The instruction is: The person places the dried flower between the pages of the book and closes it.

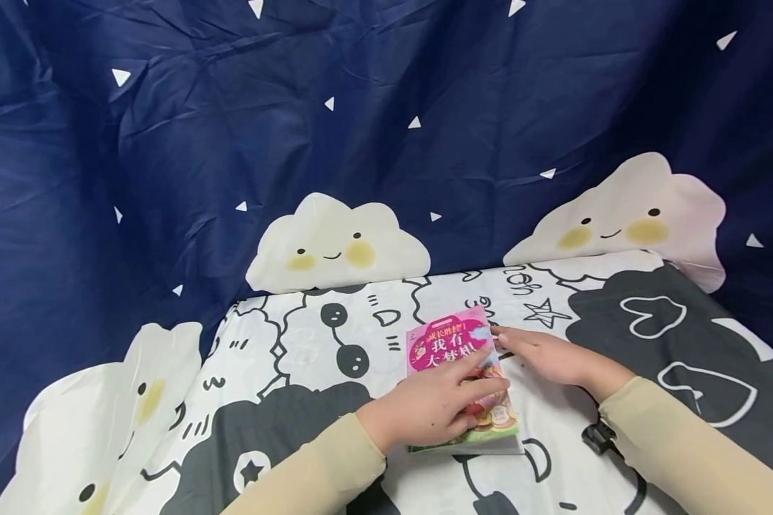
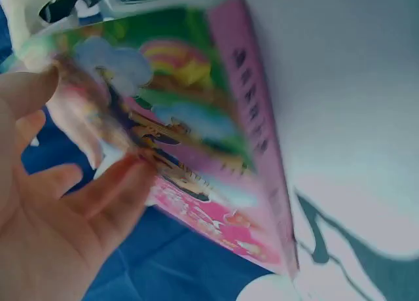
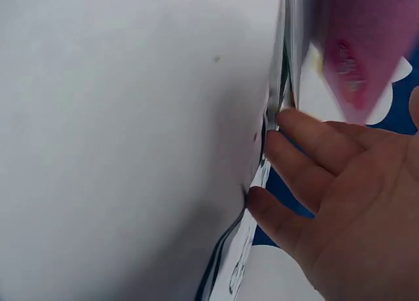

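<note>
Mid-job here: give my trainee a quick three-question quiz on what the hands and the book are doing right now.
1. True or false: the pink, glossy children's book stands upright.
2. Which hand lies flat on its cover? A left hand B right hand
3. What do the right hand's fingertips touch?

Key:
1. False; it lies flat on the cartoon-print bedsheet.
2. A.
3. The book's right page edge.

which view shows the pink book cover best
The head view: the whole pink book lies flat on the patterned cloth, title readable, left hand resting on it, right hand at its right edge. The left wrist view shows the cover close, tilted and blurred; the right wrist view shows only its page edge.
</note>
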`<action>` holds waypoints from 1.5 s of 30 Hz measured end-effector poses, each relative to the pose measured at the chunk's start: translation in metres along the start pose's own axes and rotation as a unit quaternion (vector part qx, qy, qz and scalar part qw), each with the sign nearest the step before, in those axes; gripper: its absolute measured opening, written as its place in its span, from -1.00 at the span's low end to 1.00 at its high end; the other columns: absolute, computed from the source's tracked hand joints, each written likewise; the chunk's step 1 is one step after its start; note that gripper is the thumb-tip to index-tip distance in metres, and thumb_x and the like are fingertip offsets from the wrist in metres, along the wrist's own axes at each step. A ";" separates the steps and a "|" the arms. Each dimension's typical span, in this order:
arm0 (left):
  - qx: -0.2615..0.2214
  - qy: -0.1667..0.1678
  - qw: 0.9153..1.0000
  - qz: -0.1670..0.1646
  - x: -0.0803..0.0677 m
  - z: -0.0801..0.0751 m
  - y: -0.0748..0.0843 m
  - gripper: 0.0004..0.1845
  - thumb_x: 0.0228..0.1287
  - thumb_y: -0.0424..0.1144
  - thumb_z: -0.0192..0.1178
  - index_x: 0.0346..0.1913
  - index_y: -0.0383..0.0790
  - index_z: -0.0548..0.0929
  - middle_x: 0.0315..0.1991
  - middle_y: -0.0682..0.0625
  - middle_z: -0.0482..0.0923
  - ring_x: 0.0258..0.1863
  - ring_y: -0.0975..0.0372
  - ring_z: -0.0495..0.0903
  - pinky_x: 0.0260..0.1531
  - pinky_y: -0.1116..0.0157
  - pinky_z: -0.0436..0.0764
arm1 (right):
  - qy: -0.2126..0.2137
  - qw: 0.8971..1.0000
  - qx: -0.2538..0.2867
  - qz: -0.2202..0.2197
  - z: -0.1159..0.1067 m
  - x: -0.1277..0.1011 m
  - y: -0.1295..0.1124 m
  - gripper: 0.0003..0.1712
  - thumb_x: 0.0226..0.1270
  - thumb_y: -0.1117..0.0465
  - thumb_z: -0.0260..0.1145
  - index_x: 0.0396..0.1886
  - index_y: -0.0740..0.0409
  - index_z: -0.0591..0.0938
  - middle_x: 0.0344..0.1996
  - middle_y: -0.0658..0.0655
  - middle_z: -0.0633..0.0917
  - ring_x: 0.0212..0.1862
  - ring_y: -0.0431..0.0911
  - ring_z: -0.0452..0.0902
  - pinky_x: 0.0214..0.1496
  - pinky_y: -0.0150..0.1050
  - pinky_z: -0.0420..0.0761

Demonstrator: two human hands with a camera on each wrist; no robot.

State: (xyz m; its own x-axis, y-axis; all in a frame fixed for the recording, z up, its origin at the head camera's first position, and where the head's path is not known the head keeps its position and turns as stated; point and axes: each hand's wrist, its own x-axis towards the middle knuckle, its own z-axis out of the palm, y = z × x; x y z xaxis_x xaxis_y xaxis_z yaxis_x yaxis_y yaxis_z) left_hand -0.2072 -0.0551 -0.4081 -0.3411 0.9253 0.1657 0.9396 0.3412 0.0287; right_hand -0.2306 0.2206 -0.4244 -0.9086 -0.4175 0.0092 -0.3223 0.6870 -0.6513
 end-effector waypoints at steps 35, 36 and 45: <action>0.026 -0.193 0.951 -0.240 -0.057 0.009 -0.043 0.30 -0.07 0.68 0.11 0.64 -0.05 0.07 0.63 0.05 -0.04 0.54 0.03 0.12 0.28 0.03 0.44 | -0.101 0.981 -0.165 -0.035 0.006 0.001 -0.012 0.50 -0.18 -0.46 0.54 0.53 0.46 0.18 0.51 0.43 0.19 0.51 0.34 0.08 0.42 0.27 0.20; 0.030 -0.190 0.951 -0.241 -0.056 0.009 -0.042 0.32 -0.09 0.69 0.11 0.64 -0.06 0.08 0.63 0.04 -0.03 0.53 0.02 0.14 0.25 0.03 0.47 | -0.103 0.980 -0.168 -0.035 0.006 0.001 -0.012 0.52 -0.21 -0.47 0.55 0.53 0.46 0.18 0.51 0.43 0.18 0.51 0.34 0.07 0.41 0.27 0.21; 0.072 -0.192 0.946 -0.251 -0.051 0.013 -0.032 0.41 -0.23 0.78 0.06 0.62 -0.10 0.14 0.59 0.01 0.09 0.40 0.05 0.30 0.09 0.13 0.58 | -0.117 0.978 -0.170 -0.020 0.011 0.002 -0.013 0.59 -0.29 -0.51 0.55 0.53 0.48 0.17 0.52 0.43 0.17 0.52 0.33 0.05 0.44 0.23 0.19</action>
State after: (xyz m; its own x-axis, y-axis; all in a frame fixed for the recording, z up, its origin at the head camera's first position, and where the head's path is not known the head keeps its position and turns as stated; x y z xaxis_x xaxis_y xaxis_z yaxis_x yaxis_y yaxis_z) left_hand -0.2202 -0.1105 -0.4305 -0.7550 0.6229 -0.2052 0.6518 0.7470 -0.1309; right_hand -0.2254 0.2045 -0.4238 -0.8208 -0.5450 -0.1711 -0.4617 0.8093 -0.3630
